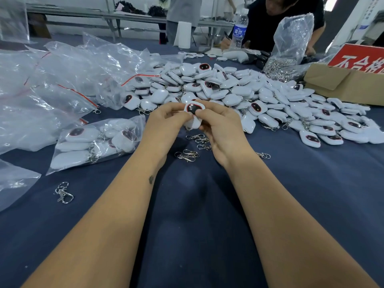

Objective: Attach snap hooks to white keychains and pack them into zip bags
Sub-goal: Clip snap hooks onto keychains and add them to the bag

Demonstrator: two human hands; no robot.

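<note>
Both hands meet above the blue cloth and hold white keychains (193, 110), the top one showing a black face with a red rim. My left hand (166, 123) pinches them from the left, my right hand (220, 125) from the right. Whether a hook is between the fingers is hidden. Several loose silver snap hooks (188, 155) lie just under the hands, and one more snap hook (63, 193) lies at the near left. A filled zip bag (97, 142) of keychains lies left of my hands. A big pile of white keychains (239, 90) spreads behind.
Empty zip bags (52, 80) with red strips are heaped at the left. A clear bag of hooks (291, 48) and a cardboard box (342, 84) with a red sign stand at the right rear. A water bottle (240, 30) and a person in black are at the far side.
</note>
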